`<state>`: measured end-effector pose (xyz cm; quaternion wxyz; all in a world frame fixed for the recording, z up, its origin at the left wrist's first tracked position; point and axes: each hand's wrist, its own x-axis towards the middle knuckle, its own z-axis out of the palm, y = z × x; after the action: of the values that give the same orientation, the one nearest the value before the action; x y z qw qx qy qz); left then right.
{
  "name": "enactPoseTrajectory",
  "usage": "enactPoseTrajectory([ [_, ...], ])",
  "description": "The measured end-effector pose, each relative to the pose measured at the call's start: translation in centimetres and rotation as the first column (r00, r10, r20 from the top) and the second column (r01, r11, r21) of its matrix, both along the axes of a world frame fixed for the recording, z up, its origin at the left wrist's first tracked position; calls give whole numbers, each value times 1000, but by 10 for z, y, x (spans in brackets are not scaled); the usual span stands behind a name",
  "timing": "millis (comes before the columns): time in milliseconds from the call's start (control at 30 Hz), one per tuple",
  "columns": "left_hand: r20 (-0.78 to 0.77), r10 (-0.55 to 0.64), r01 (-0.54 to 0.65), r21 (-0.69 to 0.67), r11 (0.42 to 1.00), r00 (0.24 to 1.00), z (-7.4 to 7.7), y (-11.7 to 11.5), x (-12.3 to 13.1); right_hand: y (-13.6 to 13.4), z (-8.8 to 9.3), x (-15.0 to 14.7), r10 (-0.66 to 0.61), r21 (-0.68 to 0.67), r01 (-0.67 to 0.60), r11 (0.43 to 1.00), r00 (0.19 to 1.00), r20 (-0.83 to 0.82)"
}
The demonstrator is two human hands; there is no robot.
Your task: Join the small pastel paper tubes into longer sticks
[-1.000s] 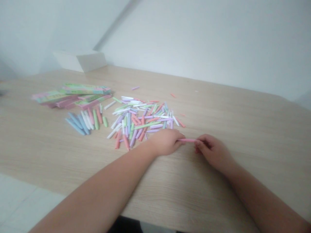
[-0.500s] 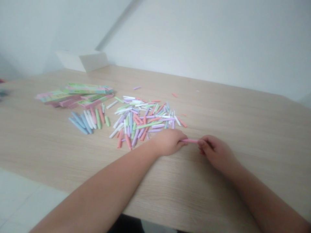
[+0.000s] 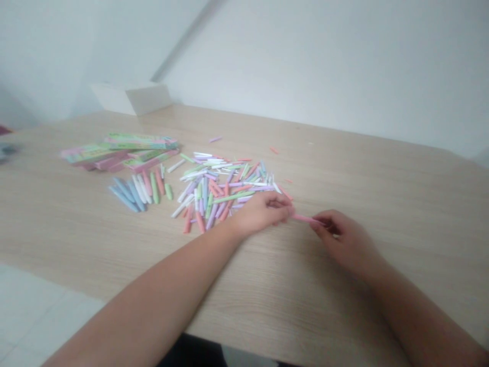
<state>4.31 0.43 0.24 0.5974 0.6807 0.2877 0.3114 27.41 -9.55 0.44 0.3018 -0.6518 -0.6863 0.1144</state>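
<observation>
Stretched between my two hands is a slim pink pen (image 3: pixel 303 218), held level just above the table. The fingertips of my left hand (image 3: pixel 269 210) close on its left end, with the other fingers loosely curled. Its right end is pinched between the thumb and fingers of my right hand (image 3: pixel 340 232), which partly hide it. Left of and behind my left hand spreads a loose pile of pastel pen parts (image 3: pixel 219 196) in white, green, purple, orange and blue. My left hand covers the pile's near right edge.
Further left, several thicker pens (image 3: pixel 141 188) lie side by side in blue, white, pink, green and orange. Behind them are stacked green and pink boxes (image 3: pixel 126 150). A folded white card (image 3: pixel 132 98) stands near the wall. A purple piece (image 3: pixel 215 138) and an orange piece (image 3: pixel 274 150) lie apart.
My left hand has shifted slightly up and its fingers have loosened and lifted. The pen now slopes slightly down to the right. My right hand has barely moved.
</observation>
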Motion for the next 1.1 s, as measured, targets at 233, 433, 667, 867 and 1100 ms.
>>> enactPoseTrajectory([
  [233, 439, 82, 220, -592, 775, 895, 4, -4, 2, -4, -1, -14, -27, -25, 25, 999, 996, -87],
  [433, 512, 149, 287, -673, 682, 846, 8, -8, 5, -3, 0, -18, -24, -49, 18, 999, 992, -123],
  [667, 532, 213, 286, -701, 653, 820, 8, -6, 8, -2, -3, -16, -21, -70, 12, 997, 993, -119],
  [867, 527, 146, 306, -673, 673, 837, 13, -7, 5, 0, -4, -13, -19, -69, 12, 998, 995, -95],
  [1100, 52, 50, -38, -203, 979, 997, 1, -3, 6, 0, 2, -6, -21, -6, 21, 1000, 999, 46],
])
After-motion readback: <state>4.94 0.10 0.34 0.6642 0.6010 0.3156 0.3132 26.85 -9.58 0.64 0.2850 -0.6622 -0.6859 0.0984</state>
